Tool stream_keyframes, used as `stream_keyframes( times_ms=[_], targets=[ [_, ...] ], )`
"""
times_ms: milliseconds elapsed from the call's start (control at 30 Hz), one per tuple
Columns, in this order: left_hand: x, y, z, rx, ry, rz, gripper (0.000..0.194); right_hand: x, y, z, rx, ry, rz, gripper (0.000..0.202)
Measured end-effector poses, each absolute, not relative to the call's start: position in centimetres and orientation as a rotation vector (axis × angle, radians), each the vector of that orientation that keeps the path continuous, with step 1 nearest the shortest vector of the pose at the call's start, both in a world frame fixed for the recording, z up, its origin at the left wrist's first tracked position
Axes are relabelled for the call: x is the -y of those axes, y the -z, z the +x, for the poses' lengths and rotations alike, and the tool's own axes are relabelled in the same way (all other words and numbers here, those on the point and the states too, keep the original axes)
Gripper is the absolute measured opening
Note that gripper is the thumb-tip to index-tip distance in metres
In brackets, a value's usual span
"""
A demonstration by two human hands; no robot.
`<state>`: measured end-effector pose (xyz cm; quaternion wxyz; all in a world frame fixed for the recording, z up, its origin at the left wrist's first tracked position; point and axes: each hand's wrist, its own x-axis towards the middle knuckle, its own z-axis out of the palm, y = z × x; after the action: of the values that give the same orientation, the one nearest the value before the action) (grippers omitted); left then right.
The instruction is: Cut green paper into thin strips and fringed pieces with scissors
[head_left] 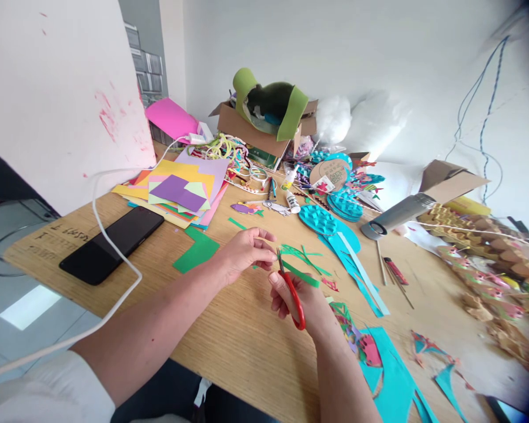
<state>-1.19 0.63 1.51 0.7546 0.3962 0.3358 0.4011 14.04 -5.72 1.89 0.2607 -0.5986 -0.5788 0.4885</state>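
Handwriting marks the desk (I can't read it). Above the wood, my right hand grips red scissors beside a green strip; my left hand curls at their tips, grip unclear.

On the round brown cardboard disc, dark printed lettering is carried in several lines, of which only one larger word can be made out, apparently "ARTS", while the smaller lines above it are too small to be read. At the left end of the worktop, dark handwritten characters are seen turned away from the view, with digits seemingly among them, but the exact string cannot be read with certainty. On the white bottle, dark label print is shown too small to be read
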Motion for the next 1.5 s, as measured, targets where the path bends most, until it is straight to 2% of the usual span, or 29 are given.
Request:
stream_keyframes(
  times_ms=[1500],
  targets=[
    [-0.66, -1.44, -1.22, -0.744, -0.873, 0.884, 0.040, 5.59, -1.61, 14.16, 1.599, -1.337, -1.589, 0.048]
  ],
)
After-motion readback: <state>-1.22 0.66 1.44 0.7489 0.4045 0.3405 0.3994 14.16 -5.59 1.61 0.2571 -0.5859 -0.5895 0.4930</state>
